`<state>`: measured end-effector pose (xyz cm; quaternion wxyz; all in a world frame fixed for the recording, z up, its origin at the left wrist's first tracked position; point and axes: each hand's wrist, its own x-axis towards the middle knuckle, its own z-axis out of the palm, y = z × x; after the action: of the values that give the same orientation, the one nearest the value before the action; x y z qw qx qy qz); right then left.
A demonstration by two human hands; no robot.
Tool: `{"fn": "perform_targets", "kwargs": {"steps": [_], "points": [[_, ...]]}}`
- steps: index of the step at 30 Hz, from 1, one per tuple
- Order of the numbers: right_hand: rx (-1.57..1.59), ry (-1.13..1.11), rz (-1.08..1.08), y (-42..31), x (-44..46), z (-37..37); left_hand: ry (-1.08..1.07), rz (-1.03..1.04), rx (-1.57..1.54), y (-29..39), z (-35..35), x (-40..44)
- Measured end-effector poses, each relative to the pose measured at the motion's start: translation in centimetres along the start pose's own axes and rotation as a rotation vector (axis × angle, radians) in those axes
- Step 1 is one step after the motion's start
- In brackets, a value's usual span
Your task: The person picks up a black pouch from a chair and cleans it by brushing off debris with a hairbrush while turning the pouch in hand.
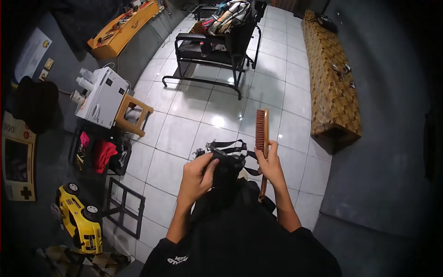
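My left hand (199,177) pinches the edge of a black strapped item (225,167), which looks like a bag or harness with buckles. Several thin black straps loop out from its top, toward the right. In my right hand (271,167) is a long wooden brush (266,131), held upright by its handle with the reddish-brown bristles facing left. The lower handle runs down below my fingers. One strap reaches close to my right hand; whether the fingers also hold it is unclear.
A black metal chair (207,57) piled with clothes stands ahead. On the left are a white box-like unit (104,97), a wooden stool (134,113), a black frame (124,207) and a yellow toy car (78,221). A long woven-pattern box (330,78) lies along the right wall.
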<state>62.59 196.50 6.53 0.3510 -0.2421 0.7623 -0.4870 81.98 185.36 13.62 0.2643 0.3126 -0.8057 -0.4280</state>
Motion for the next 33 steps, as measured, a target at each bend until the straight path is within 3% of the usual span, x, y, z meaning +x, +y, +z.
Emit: {"fn": "perform_targets", "kwargs": {"steps": [1, 4, 7, 11, 13, 16, 18, 20, 22, 25, 26, 28, 29, 31, 33], "points": [[0.004, -0.037, 0.025, 0.0, -0.8, 0.4, 0.002, 0.013, -0.014, -0.1, -0.4, 0.0], [-0.096, 0.182, -0.506, -1.3, -2.2, 1.6, 0.037, 0.058, -0.061, 0.0, -1.5, 0.1], [-0.017, 0.284, -0.481, -5.5, -3.7, 1.3, 0.014, 0.178, -0.054, 0.0, -3.0, 0.2], [0.479, -0.086, -0.629, -3.9, -6.4, 4.5, -0.1, 0.315, -0.047, 1.2, -4.6, 0.1], [0.152, -0.234, -0.637, -1.2, -5.8, 6.5, -0.061, 0.377, -0.044, 1.6, -4.7, 0.2], [-0.058, -0.253, -0.18, 7.7, -4.2, 9.7, -0.122, 0.216, -0.058, 1.9, -6.7, -0.3], [-0.536, -0.284, -0.332, 15.2, -3.2, 9.8, -0.066, 0.231, -0.125, 1.9, -7.6, -0.3], [-0.875, -0.445, 0.023, 18.6, -4.0, 8.3, 0.041, 0.271, -0.148, 2.0, -7.9, -0.4], [-0.905, -0.415, 0.335, 23.6, -3.9, 6.7, 0.101, 0.187, -0.289, 1.9, -8.1, -0.5], [-0.639, -0.189, 0.251, 24.6, -2.9, 6.3, 0.132, 0.119, -0.215, 1.9, -7.7, -0.3], [-0.425, -0.14, 0.033, 24.4, -2.4, 6.0, 0.132, 0.097, -0.166, 1.8, -7.4, -0.4], [0.314, -0.377, 0.23, 14.7, -3.0, 5.5, 0.044, 0.012, -0.093, 2.7, -7.4, -0.7], [0.456, -0.414, 0.124, 9.3, -4.0, 5.7, 0.001, -0.03, -0.055, 3.1, -7.2, -0.8], [0.666, -0.566, -0.06, 1.2, -5.8, 5.6, 0.049, 0.076, -0.124, 3.0, -6.5, -0.6], [0.664, -0.687, -0.139, 1.2, -5.1, 7.1, 0.061, 0.163, -0.112, 3.3, -6.7, -0.6]]}}
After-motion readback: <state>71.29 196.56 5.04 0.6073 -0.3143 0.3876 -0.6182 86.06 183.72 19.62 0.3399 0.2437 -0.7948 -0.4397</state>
